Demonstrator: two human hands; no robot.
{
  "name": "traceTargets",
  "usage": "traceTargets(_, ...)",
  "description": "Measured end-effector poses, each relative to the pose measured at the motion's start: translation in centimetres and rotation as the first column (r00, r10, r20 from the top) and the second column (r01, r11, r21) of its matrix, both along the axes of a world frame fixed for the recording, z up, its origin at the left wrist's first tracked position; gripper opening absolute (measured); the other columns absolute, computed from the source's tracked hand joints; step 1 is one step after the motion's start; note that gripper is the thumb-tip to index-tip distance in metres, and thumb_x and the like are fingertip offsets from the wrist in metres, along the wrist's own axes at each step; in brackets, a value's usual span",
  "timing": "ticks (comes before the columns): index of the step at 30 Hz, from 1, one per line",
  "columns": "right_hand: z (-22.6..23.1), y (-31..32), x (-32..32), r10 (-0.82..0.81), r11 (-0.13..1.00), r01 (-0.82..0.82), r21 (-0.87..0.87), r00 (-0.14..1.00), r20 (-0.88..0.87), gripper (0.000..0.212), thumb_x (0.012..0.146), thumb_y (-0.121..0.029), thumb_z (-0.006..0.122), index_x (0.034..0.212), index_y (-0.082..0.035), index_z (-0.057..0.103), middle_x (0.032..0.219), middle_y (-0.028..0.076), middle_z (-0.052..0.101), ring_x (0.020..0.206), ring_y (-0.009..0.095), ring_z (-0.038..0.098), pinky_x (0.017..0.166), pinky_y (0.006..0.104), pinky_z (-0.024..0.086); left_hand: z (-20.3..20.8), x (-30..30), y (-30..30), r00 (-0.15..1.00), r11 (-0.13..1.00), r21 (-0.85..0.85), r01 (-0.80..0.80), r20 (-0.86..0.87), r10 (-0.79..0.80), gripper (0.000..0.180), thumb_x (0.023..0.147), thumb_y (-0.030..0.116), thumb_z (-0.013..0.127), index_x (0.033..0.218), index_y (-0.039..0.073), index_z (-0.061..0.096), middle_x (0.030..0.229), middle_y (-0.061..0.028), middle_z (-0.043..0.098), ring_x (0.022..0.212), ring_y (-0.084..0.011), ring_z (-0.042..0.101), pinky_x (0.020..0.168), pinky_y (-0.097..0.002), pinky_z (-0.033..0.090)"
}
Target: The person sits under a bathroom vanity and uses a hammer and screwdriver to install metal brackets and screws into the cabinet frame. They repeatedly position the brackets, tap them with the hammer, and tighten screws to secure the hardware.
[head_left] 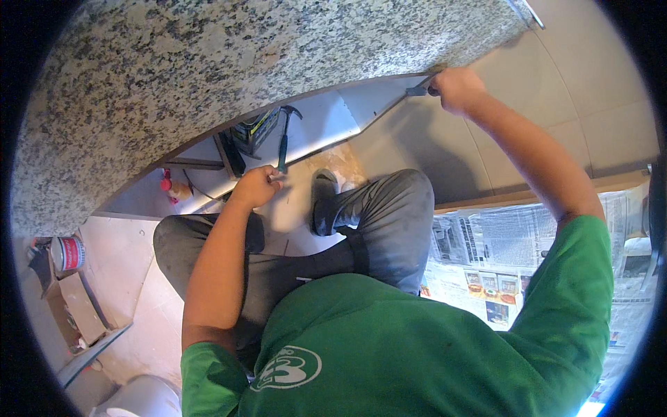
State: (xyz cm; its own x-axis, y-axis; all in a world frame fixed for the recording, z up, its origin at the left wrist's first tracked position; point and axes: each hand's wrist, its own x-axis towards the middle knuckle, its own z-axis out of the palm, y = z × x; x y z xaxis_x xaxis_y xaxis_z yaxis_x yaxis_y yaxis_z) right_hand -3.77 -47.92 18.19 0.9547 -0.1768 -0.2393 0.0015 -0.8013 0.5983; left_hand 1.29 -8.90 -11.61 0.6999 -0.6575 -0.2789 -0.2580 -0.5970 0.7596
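Green shirt (389,347) with a pale emblem fills the lower middle, its sleeves leading to two bare forearms. Stretched up and away, the right hand (458,89) is clenched around a small tool (417,91); its grey, flat end points left, up against the white panel (333,115) where that meets the tiled wall (531,90), just under the counter's edge. What kind of tool it is, I cannot tell.

Lower and nearer the body, the left hand (256,187) has its fingers curled at the butt of the hammer (283,142). Whether they grip it or merely touch it, I cannot tell. The hammer's head lies farther off, over the white panel.

Just left of the hammer is a dark box (256,131), partly under the counter (208,76), a speckled granite slab across the top. Farther left lies a red-topped bottle (167,185). Below the hands, bent legs in grey trousers (389,215) frame a dark shoe (322,198).

To the right, newspaper (486,236) is spread beside the body, along the foot of the tiled wall. At far left are a red-and-white can (68,253), a carton (82,309) and, lower down, a white bucket (142,399).
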Motion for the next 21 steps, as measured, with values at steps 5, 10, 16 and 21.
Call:
traceTargets(5,1.2,-0.4,-0.2,0.026,1.000,-0.026,-0.016,0.999,0.024,0.014,0.077,-0.012,0.066,0.089,-0.009,0.074,0.093,0.016,0.072,0.090,0.036,0.070,0.079,0.0470,0.056,-0.1,-0.1,0.1,0.999,1.000,0.010,-0.002,-0.046,0.002,0.045,0.085,0.031,0.076,0.120,0.005,0.067,0.096,-0.0153,0.072,0.087,-0.0267,0.070,0.081,-0.0379,0.053)
traceTargets(10,0.5,-0.5,0.1,0.043,0.999,-0.042,-0.010,0.999,0.011,0.012,0.078,-0.012,0.067,0.087,-0.008,0.073,0.093,0.016,0.072,0.090,0.036,0.070,0.079,0.0474,0.056,0.1,0.1,0.0,0.998,0.999,0.051,-0.005,-0.067,0.009,0.048,0.084,0.032,0.076,0.122,0.005,0.066,0.097,-0.0162,0.072,0.087,-0.0269,0.069,0.081,-0.0383,0.053)
traceTargets(16,1.3,-0.3,-0.3,-0.013,1.000,0.013,-0.003,0.999,0.048,0.013,0.078,-0.010,0.066,0.088,-0.007,0.074,0.095,0.016,0.072,0.091,0.036,0.070,0.079,0.0465,0.056,0.0,0.1,0.0,0.998,0.998,0.064,0.007,-0.067,-0.002,0.048,0.084,0.033,0.077,0.121,0.004,0.066,0.100,-0.0163,0.072,0.091,-0.0279,0.070,0.083,-0.0380,0.053)
traceTargets(21,0.6,0.3,0.0,0.038,0.999,-0.038,-0.003,0.998,0.040,0.015,0.078,-0.009,0.066,0.090,-0.008,0.075,0.095,0.016,0.072,0.093,0.035,0.070,0.080,0.0452,0.057,-1.3,0.1,0.4,0.998,0.998,0.069,-0.008,-0.059,0.012,0.049,0.084,0.035,0.077,0.121,0.004,0.067,0.100,-0.0170,0.072,0.092,-0.0283,0.070,0.084,-0.0383,0.054)
